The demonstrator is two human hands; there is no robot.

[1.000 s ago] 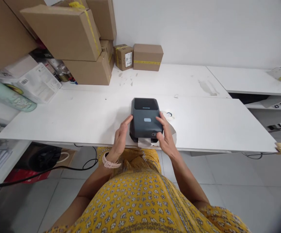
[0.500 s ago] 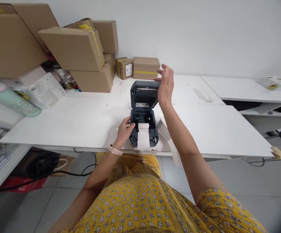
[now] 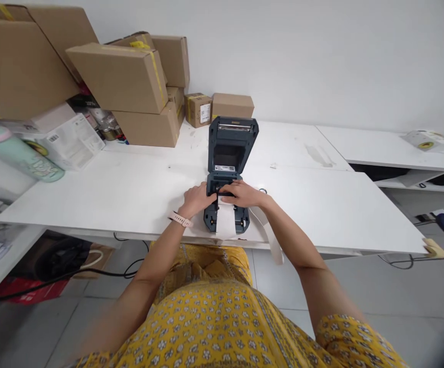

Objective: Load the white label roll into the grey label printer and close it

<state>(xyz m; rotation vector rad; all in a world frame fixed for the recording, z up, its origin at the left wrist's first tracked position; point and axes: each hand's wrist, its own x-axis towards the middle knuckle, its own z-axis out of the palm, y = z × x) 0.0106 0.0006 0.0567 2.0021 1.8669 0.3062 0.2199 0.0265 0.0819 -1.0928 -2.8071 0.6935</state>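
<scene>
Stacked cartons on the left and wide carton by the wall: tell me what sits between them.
In the head view, a small labelled carton sits between the stacked cartons and the wide carton, beyond the open printer.

The printer [image 3: 226, 176] is dark blue-grey, its paper [image 3: 226, 221] white. The wristband [image 3: 181, 219] is pale pink; the clothing [image 3: 222, 317] yellow with small white-and-grey flowers. The table [image 3: 321, 204] is white, the boxes [image 3: 114, 76] brown with yellow tape [image 3: 158, 76], the bottle [image 3: 33, 162] mint green.
</scene>
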